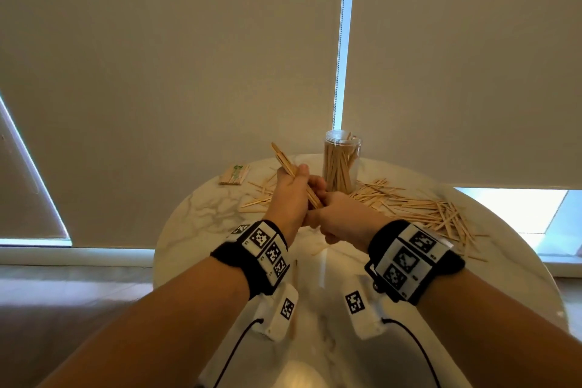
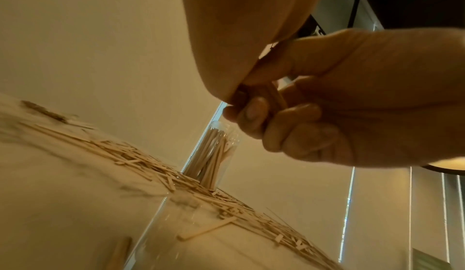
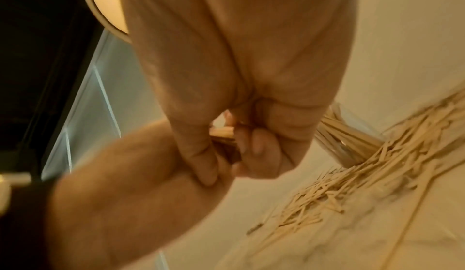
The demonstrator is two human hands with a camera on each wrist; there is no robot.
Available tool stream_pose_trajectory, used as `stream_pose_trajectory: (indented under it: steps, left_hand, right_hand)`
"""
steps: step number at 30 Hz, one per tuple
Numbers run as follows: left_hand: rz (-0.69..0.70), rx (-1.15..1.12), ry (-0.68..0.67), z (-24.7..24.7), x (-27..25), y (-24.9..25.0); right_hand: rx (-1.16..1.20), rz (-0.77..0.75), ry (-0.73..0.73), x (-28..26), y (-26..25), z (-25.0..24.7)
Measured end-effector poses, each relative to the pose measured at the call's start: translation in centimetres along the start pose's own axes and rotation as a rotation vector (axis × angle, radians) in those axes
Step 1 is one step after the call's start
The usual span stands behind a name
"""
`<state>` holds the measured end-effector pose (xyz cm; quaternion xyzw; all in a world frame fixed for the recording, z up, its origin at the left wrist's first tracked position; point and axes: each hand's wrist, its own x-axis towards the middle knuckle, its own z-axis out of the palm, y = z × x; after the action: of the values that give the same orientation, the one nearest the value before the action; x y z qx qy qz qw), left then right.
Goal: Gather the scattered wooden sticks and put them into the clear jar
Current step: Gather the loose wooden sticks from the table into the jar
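Observation:
A bundle of wooden sticks (image 1: pixel 285 161) slants up to the left above the table; both hands curl round it. My left hand (image 1: pixel 294 181) grips its middle and my right hand (image 1: pixel 330 214) grips its lower end (image 2: pixel 275 97), which is also seen in the right wrist view (image 3: pixel 222 132). The clear jar (image 1: pixel 341 161) stands upright just behind the hands, well filled with sticks. Scattered sticks (image 1: pixel 425 211) lie in a wide heap right of the jar, and a smaller scatter (image 1: pixel 256 197) lies to the left.
The round marble table (image 1: pixel 195 224) stands against drawn blinds. A flat wrapped pack of sticks (image 1: pixel 234 174) lies at the table's far left edge. One stray stick (image 2: pixel 206 229) lies apart, nearer to me. The floor drops away beyond the table rim.

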<state>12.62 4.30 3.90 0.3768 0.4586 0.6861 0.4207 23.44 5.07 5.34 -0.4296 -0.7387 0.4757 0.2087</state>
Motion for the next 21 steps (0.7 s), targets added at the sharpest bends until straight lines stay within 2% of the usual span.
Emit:
stream_pose_trajectory:
  steps: [4, 6, 8, 11, 12, 14, 17, 21]
  left_hand:
    - [-0.003, 0.054, -0.102, 0.3, -0.2, 0.3]
    - [-0.021, 0.097, -0.082, 0.4, 0.1, 0.4]
    - [0.015, 0.102, 0.018, 0.3, 0.6, 1.0]
    - [0.133, 0.082, 0.246, 0.1, 1.3, 3.6]
    - [0.139, 0.102, 0.263, 0.0, 1.6, 4.5]
    - [0.084, 0.206, 0.147, 0.1, 2.1, 5.4]
    - [-0.009, 0.595, -0.058, 0.4, 2.1, 5.1]
    - [-0.126, 0.835, -0.147, 0.7, 2.0, 4.4]
  right_hand:
    - [-0.198, -0.147, 0.105, -0.4, 0.0, -0.2]
    - [-0.283, -0.21, 0.1, -0.6, 0.2, -0.2]
    - [-0.383, -0.203, 0.121, -0.4, 0.8, -0.5]
    - [-0.559, -0.12, 0.175, 0.0, 1.5, -1.1]
    - [-0.609, -0.111, 0.184, 0.1, 1.6, -1.1]
    - [-0.675, -0.121, 0.206, -0.1, 1.4, -1.2]
    - [-0.726, -0.126, 0.28, 0.3, 1.2, -1.7]
    - [-0.811, -0.08, 0.338, 1.3, 1.9, -3.1]
